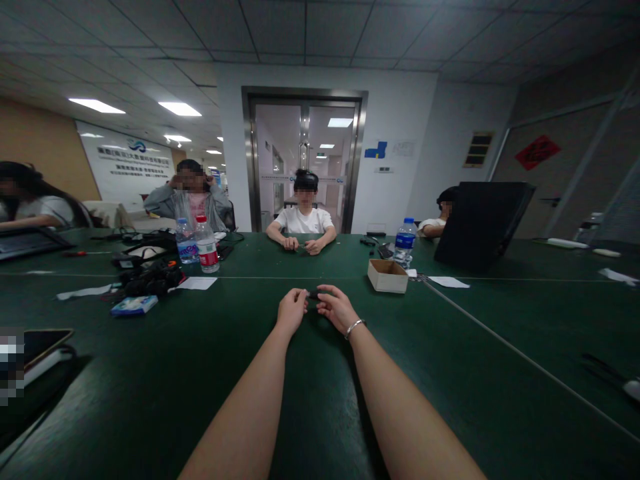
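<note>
Both my arms reach forward over the dark green table (320, 387). Between my hands is a small black object (313, 294), too small to name, lying crosswise just above the tabletop. My left hand (293, 310) pinches its left end between thumb and fingers. The fingers of my right hand (338, 308) are curled around its right end, and a silver bracelet circles that wrist. My fingertips hide part of the object.
An open cardboard box (387, 277) stands right of my hands, with a water bottle (405, 241) behind it. Left are two bottles, black gear (150, 277) and a blue packet (134, 305). A large black screen (483, 227) stands at right. Across the table sits a person (305, 220).
</note>
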### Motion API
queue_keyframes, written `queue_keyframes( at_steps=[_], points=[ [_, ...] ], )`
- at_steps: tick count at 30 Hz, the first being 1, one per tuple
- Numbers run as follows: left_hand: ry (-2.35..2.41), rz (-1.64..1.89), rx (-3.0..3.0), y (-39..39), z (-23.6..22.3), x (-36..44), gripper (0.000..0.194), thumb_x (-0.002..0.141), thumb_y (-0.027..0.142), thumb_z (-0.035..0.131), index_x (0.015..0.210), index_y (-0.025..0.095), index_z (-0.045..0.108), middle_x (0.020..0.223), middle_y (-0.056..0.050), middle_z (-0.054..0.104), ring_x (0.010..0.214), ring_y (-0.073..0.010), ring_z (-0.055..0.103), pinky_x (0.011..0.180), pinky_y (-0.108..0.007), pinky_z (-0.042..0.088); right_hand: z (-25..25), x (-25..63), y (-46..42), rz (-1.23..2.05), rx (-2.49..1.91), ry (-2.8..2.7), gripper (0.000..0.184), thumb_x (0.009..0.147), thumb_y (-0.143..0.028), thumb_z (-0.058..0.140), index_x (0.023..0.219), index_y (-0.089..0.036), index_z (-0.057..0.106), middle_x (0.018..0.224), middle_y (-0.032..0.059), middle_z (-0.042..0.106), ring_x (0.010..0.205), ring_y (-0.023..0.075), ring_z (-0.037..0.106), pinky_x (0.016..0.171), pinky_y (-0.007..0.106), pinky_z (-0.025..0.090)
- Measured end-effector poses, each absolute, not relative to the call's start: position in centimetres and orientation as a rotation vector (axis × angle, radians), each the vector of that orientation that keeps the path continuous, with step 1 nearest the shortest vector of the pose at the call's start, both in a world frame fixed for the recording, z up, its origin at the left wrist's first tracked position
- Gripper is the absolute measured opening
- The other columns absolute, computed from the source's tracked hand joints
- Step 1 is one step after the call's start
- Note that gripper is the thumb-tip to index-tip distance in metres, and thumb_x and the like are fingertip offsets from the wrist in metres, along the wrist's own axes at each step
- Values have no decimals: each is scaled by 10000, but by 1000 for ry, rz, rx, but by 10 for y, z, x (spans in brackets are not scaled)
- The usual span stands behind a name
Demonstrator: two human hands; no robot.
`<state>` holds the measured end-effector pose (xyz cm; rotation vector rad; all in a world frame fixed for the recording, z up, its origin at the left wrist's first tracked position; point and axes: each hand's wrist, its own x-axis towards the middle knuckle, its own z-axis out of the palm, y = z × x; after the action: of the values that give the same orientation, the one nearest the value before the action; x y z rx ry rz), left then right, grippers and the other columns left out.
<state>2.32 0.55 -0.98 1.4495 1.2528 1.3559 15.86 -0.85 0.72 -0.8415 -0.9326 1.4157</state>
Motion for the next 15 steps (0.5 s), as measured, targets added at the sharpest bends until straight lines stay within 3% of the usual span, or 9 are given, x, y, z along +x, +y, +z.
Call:
queue_keyframes(
  at_steps=[7, 15],
  points=[
    [1305, 1342, 1472, 5, -9, 22, 331, 787, 451, 478, 771, 141, 591, 606, -25, 559, 519, -109, 527, 494, -200, 417, 5, 159, -7, 1429, -823, -948, 259, 644, -86, 623, 887, -159, 572, 577, -11, 576, 473, 89, 550, 448, 173, 460],
    [1223, 1352, 1424, 6, -10, 23, 261, 775, 391, 513, 776, 146, 603, 645, -25, 566, 546, -101, 524, 510, -195, 444, 4, 160, -6, 1431, -806, -956, 251, 645, -99, 647, 878, -157, 574, 591, -9, 582, 476, 91, 554, 451, 178, 463]
  ],
)
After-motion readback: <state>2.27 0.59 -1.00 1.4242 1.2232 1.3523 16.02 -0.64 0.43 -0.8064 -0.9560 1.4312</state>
